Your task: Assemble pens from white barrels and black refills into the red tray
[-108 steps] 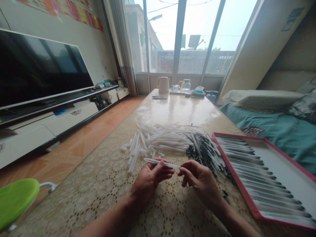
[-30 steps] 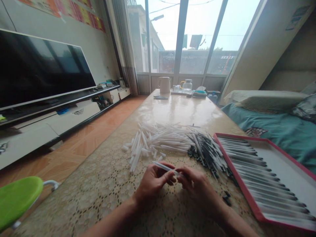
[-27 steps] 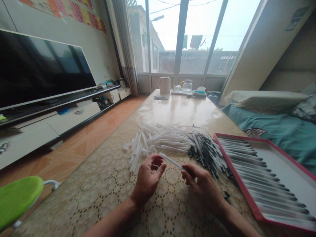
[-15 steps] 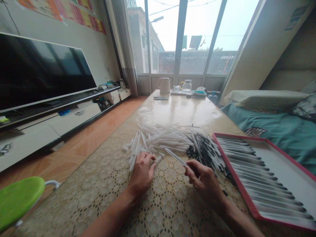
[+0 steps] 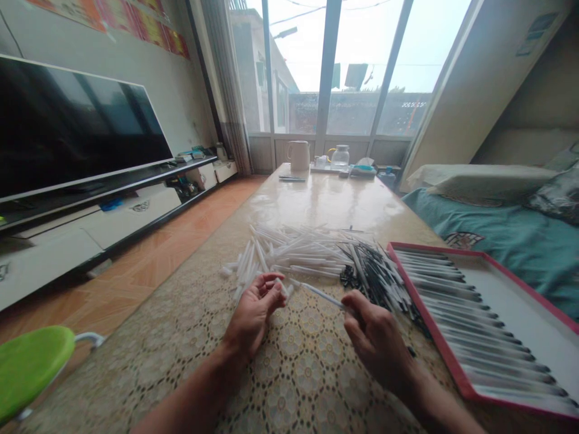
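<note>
My right hand (image 5: 375,328) is closed on the end of a slim white pen (image 5: 322,294), which points left and slightly away from me. Between the thumb and fingers of my left hand (image 5: 254,310) is a small white pen cap (image 5: 279,286), partly hidden by the fingers. The pen's tip is close to the cap, apart from my left fingers. Just beyond both hands lies a heap of white pen barrels (image 5: 303,250). To its right is a pile of dark, thin refills (image 5: 375,271), with small black parts (image 5: 348,276) beside it.
A red-rimmed box (image 5: 456,367) at the right holds a row of pens with black ends. At the table's far end stand a pitcher (image 5: 299,157), a glass jug (image 5: 340,158) and a tissue pack (image 5: 363,169). A green stool (image 5: 36,367) is at lower left.
My left hand has turned its palm more upward and lifted a cap between its fingers. My right hand has shifted slightly right, the pen lying a little flatter.
</note>
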`<state>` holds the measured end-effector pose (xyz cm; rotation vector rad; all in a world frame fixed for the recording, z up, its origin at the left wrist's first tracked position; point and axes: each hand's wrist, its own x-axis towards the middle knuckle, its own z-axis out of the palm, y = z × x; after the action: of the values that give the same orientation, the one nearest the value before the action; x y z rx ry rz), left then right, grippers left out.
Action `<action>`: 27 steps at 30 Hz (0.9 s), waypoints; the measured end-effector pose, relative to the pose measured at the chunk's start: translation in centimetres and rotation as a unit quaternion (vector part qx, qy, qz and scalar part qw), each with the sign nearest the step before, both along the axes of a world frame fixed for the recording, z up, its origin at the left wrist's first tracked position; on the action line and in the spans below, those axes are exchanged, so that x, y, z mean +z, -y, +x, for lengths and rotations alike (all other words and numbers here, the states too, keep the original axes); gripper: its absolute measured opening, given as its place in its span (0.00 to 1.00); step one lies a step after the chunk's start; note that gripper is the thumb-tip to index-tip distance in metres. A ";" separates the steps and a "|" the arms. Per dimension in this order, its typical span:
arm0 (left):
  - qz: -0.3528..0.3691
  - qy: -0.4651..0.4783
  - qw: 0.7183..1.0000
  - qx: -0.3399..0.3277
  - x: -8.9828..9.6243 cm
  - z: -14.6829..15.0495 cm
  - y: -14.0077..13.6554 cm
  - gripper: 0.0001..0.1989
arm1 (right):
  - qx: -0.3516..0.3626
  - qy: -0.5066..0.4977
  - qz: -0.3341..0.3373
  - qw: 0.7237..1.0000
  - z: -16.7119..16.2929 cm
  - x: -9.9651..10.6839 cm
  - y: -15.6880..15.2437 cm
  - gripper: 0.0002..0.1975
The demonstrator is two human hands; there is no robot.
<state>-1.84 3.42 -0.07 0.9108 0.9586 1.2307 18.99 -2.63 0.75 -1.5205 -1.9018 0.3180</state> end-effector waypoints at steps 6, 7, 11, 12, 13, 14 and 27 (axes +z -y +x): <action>-0.072 0.052 0.996 -0.020 -0.3 0.2 0.1 0.13 | 0.016 0.077 0.047 0.996 0.1 0.3 0.3 0.04; -0.072 0.049 0.996 -0.023 -0.3 0.3 0.2 0.13 | 0.019 0.088 0.050 0.995 0.1 0.3 0.3 0.05; -0.061 0.031 0.997 -0.041 -0.4 0.7 0.5 0.13 | 0.022 0.114 0.049 0.992 -0.1 0.1 0.2 0.05; -0.056 0.025 0.997 -0.049 -0.4 0.7 0.6 0.13 | 0.022 0.115 0.049 0.992 -0.1 0.1 0.2 0.06; -0.052 0.019 0.997 -0.055 -0.5 0.7 0.7 0.12 | 0.020 0.114 0.051 0.992 -0.2 0.1 0.2 0.06; -0.047 0.014 0.997 -0.060 -0.5 0.7 0.7 0.12 | 0.021 0.113 0.051 0.992 -0.2 0.1 0.2 0.06; -0.039 -0.003 0.996 -0.076 -0.2 0.9 1.0 0.13 | 0.024 0.137 0.061 0.988 -0.1 -0.1 0.1 0.06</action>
<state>-0.95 2.40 -0.25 0.9093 0.9185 1.0567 18.91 -2.76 0.64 -1.5008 -2.1295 0.0121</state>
